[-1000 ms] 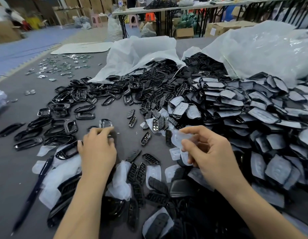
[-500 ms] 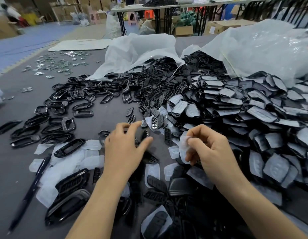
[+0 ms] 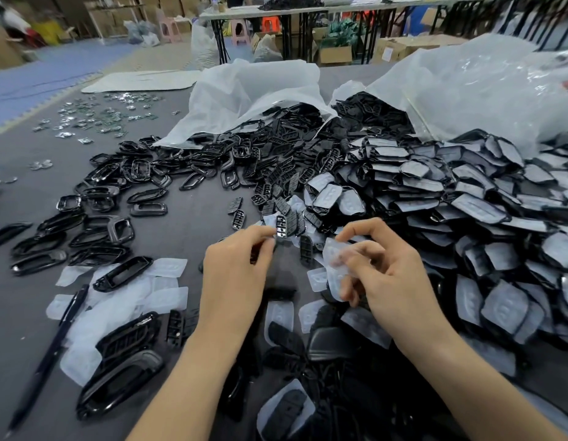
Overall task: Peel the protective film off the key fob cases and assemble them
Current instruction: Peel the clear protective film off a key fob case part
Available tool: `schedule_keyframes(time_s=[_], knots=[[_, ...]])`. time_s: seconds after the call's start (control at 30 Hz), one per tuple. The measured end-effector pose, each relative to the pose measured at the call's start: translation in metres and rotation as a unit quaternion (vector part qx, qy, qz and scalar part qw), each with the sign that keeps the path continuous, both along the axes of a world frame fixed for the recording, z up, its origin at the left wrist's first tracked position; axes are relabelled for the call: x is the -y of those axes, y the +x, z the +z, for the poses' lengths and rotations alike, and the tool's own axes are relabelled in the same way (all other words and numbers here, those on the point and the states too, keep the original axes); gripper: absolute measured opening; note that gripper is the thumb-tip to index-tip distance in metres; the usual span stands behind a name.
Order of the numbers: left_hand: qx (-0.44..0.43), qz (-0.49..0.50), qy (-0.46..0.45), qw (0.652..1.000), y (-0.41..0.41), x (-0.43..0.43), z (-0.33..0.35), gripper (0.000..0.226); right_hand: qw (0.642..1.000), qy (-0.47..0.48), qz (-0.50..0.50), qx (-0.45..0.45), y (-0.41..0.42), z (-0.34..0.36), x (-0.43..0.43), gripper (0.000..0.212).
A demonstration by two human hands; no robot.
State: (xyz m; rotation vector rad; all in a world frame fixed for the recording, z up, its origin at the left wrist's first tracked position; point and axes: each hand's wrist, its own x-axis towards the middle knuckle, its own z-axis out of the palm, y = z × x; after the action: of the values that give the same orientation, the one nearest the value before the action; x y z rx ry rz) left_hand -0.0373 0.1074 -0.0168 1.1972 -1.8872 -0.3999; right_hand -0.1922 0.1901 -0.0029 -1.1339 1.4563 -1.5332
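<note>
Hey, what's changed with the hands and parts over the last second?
The left hand moved right from the black frames to the middle, its fingers now at a black button insert; a grip isn't clear. The right hand kept pinching the film, curling in slightly. The case pile, bags and pen stayed put.

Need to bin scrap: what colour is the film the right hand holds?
The film in the right hand is translucent milky white; head view.
</note>
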Motion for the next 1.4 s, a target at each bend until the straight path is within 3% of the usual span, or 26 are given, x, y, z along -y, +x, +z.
schedule_keyframes(time_s=[0.13,0.3,0.4,0.47,0.57,0.67,0.83,0.93,1.03,1.23,1.4], knots=[[-0.214,-0.138,0.097,0.962,-0.015,-0.021,0.008,0.025,1.0,-0.02,0.006,0.012,0.001,0.001,0.0,0.024],[-0.262,-0.198,0.147,0.933,-0.029,-0.036,0.006,0.026,0.998,-0.04,0.019,0.041,0.001,0.004,0.0,0.011],[-0.242,-0.187,0.123,0.944,-0.029,-0.033,0.003,0.025,0.999,-0.027,0.009,0.042,-0.001,0.003,0.002,0.012],[-0.224,-0.176,0.106,0.953,-0.028,-0.03,0.0,0.036,0.998,-0.016,-0.012,0.054,-0.002,0.002,0.003,0.012],[-0.242,-0.181,0.115,0.946,-0.026,-0.025,0.0,0.062,0.991,0.007,-0.031,0.129,-0.006,0.002,0.004,0.014],[-0.232,-0.182,0.096,0.951,-0.022,-0.021,-0.003,0.069,0.979,0.014,-0.043,0.199,-0.01,0.002,0.006,0.006],[-0.266,-0.22,0.116,0.931,-0.024,-0.023,-0.001,0.063,0.961,0.019,-0.058,0.269,-0.012,0.001,0.008,0.011],[-0.316,-0.242,0.163,0.903,-0.028,-0.026,-0.001,0.061,0.949,0.016,-0.066,0.307,-0.012,-0.002,0.01,0.009],[-0.354,-0.246,0.196,0.881,-0.03,-0.028,-0.001,0.053,0.946,-0.005,-0.087,0.313,-0.012,-0.004,0.011,0.006],[-0.351,-0.219,0.223,0.882,-0.029,-0.028,0.001,0.05,0.941,-0.017,-0.091,0.325,-0.015,-0.003,0.011,0.001],[-0.38,-0.206,0.263,0.862,-0.031,-0.03,-0.001,0.04,0.95,0.001,-0.067,0.304,-0.013,-0.002,0.009,0.011]])
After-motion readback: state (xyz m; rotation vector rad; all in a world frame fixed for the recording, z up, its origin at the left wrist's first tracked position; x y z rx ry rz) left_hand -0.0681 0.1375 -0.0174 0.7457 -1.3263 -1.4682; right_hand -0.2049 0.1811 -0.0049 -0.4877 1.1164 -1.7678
